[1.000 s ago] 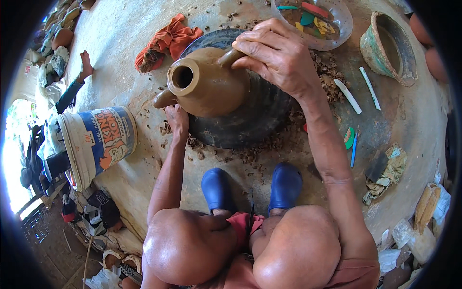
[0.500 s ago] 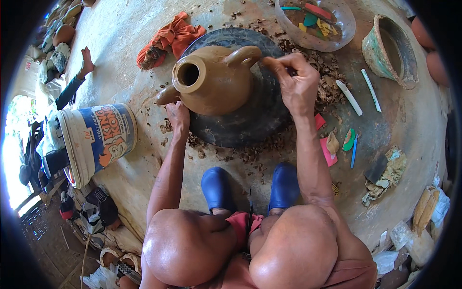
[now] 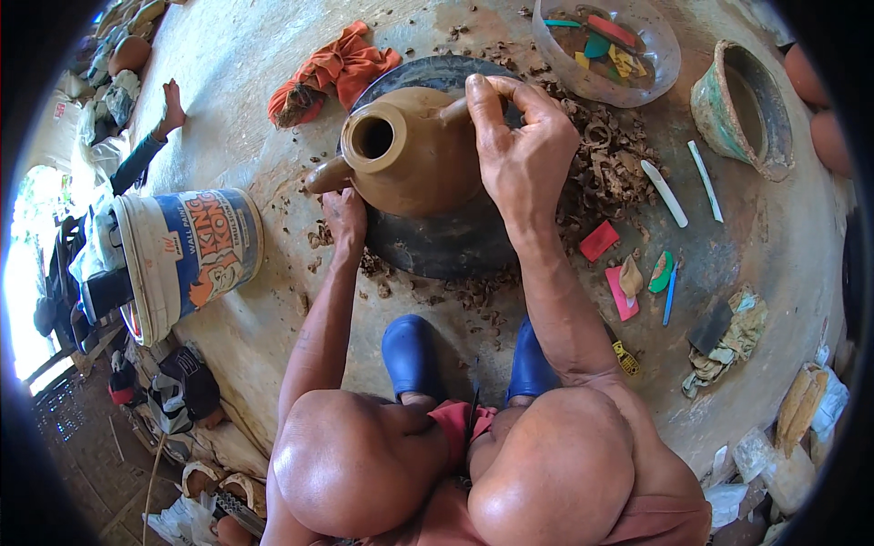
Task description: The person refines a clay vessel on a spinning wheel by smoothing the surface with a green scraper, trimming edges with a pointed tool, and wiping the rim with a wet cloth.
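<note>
A wet brown clay jug (image 3: 414,173) with a round open mouth and two looped handles stands on a dark round turntable (image 3: 432,255). My left hand (image 3: 344,217) is closed at the jug's left side, just under the left handle (image 3: 329,175); the pot partly hides its fingertips. Over the right handle (image 3: 455,112), my right hand (image 3: 526,155) is bent, with its thumb and curled fingers closed on the handle. The hand covers the outer part of that handle.
Clay shavings (image 3: 605,150) ring the turntable. An orange cloth (image 3: 337,68), a clear basin (image 3: 655,77) of tools and a crusted pot (image 3: 715,100) lie beyond. White sticks (image 3: 665,194) and small coloured pieces (image 3: 599,240) are at right; a paint bucket (image 3: 187,264) is at left.
My right hand has moved left and closed over the right handle, from beside its outer end. My left hand stays at the jug's left side. The view has shifted slightly.
</note>
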`<act>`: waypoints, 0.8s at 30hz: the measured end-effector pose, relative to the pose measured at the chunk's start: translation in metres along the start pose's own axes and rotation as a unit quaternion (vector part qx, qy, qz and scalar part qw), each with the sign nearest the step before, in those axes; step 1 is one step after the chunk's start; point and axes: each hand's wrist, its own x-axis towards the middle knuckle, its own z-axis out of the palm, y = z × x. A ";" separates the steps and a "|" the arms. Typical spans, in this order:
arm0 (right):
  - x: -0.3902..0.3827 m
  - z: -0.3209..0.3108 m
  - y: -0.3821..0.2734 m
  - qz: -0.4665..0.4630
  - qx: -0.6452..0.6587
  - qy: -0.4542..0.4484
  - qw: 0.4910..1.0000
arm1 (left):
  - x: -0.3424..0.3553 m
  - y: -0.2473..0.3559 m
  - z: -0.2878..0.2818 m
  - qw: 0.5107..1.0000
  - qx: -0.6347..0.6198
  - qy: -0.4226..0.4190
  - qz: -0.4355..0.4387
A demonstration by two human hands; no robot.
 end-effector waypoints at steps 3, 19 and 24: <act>-0.006 0.001 -0.004 -0.128 -0.053 0.063 0.988 | 0.001 -0.003 -0.006 0.999 0.025 -0.022 -0.038; -0.010 -0.029 -0.057 -0.103 -0.172 -0.280 0.939 | -0.001 -0.005 -0.005 0.998 0.047 0.037 0.008; -0.023 -0.052 -0.043 -0.094 -0.122 -0.303 0.941 | -0.003 0.009 -0.004 0.998 0.055 0.024 -0.003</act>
